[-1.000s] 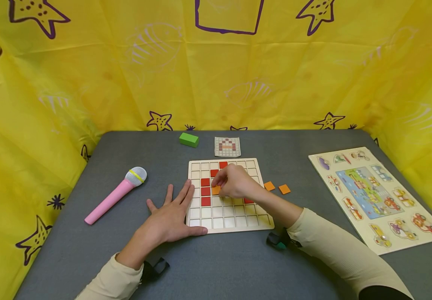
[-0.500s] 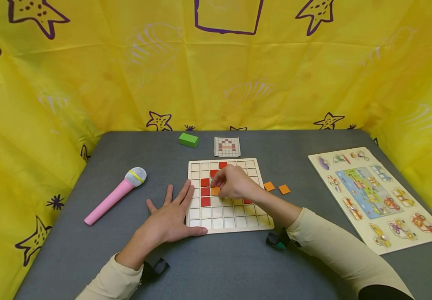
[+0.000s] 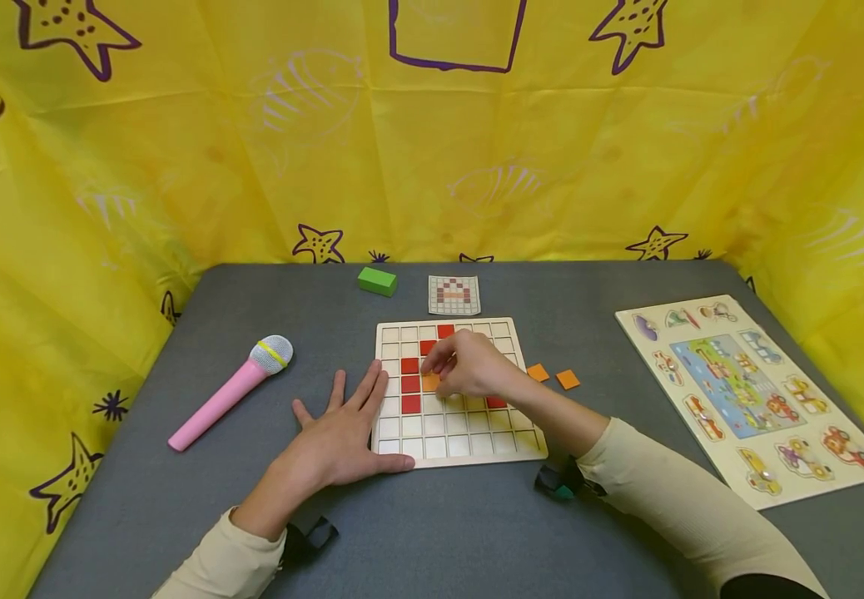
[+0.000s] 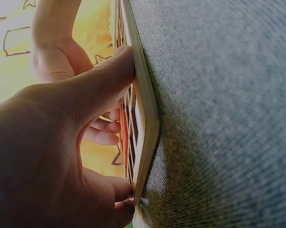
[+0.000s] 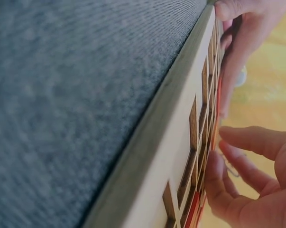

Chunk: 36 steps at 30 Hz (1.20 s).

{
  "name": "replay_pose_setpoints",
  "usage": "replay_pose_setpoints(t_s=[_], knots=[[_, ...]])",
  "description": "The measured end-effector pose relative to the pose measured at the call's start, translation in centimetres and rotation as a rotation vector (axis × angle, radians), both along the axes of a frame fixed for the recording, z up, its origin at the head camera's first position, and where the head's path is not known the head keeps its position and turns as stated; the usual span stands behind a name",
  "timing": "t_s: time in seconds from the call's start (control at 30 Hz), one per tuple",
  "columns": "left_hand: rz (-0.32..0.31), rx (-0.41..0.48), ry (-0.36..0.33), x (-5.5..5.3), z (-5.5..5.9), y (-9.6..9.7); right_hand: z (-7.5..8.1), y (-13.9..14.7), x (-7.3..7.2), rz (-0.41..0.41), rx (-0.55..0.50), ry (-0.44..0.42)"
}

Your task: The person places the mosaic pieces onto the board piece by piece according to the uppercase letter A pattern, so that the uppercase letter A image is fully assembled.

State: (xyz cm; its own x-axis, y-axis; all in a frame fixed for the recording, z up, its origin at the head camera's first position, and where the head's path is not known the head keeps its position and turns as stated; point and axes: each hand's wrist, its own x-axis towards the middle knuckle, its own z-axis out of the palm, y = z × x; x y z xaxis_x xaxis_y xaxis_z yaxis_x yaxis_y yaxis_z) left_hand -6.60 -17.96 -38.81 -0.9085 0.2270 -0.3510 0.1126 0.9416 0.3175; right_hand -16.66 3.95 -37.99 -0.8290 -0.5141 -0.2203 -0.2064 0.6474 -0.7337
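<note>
In the head view, a pale wooden grid board [image 3: 469, 448] lies on the table with several red tiles [image 3: 410, 384] set in its squares. My left hand [image 3: 338, 437] has its fingers spread at the board's left side, the thumb on the near left corner. The left wrist view shows that thumb [image 4: 112, 71] against the board's edge. Over the grid, my right hand [image 3: 469, 366] holds an orange square tile [image 3: 429, 383] at its edges between thumb and fingertips. In the right wrist view the fingertips [image 5: 215, 164] reach the grid; the tile itself is hidden there.
Two loose orange tiles [image 3: 568, 379] lie right of the board. Behind it are a pattern card [image 3: 454, 295] and a green block [image 3: 377, 281]. A pink toy microphone [image 3: 230, 395] lies left; a picture puzzle board [image 3: 757, 399] lies right. Yellow cloth [image 3: 432, 166] hangs around the table.
</note>
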Motion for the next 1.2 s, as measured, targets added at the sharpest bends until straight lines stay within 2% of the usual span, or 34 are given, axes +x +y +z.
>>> replay_pose_setpoints(t_s=[0.2,0.63,1.0,1.2], knots=[[0.002,-0.001,0.0,0.0,-0.1,0.0,0.0,0.7,0.2,0.019,-0.041,0.002],[0.006,-0.001,-0.007,0.0,0.0,0.0,0.9,3.7,-0.1,-0.055,-0.094,-0.007],[0.006,0.007,-0.005,0.1,-0.1,0.0,1.6,6.9,-0.2,-0.12,-0.043,0.047],[0.003,0.006,-0.001,0.1,-0.1,0.0,1.3,9.0,-0.5,-0.147,-0.021,0.061]])
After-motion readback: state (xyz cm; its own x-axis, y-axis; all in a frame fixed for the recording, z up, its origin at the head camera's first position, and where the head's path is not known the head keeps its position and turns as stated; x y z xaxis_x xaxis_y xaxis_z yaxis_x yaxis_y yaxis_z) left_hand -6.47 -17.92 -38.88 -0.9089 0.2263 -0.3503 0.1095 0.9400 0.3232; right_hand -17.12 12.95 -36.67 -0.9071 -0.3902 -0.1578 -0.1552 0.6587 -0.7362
